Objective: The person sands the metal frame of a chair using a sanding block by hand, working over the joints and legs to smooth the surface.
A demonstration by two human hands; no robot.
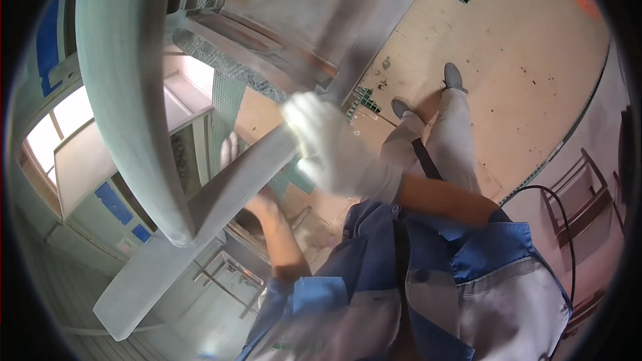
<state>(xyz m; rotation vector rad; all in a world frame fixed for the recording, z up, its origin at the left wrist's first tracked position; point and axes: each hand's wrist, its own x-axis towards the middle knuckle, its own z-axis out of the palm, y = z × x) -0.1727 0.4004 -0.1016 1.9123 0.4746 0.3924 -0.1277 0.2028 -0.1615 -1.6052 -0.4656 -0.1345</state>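
I hold a pale grey, unpainted-looking wooden chair [200, 207] tilted up in front of me; its curved back rail [127, 93] sweeps down the left and its seat underside [301, 0] fills the top. My right hand [331, 150], in a white glove, is wrapped over a long straight leg of the chair near its middle. My left hand [232, 152] is mostly hidden behind that same leg, with only gloved fingertips showing above it and the bare forearm below. The picture is blurred around the right glove.
Below are a plywood floor [508, 47], my legs and grey shoes [453, 77]. Green mesh scraps [364, 100] lie by the feet. A black cable [565, 220] and a dark chair frame [578, 187] stand at the right. A metal frame [227, 274] and windows [67, 120] lie to the left.
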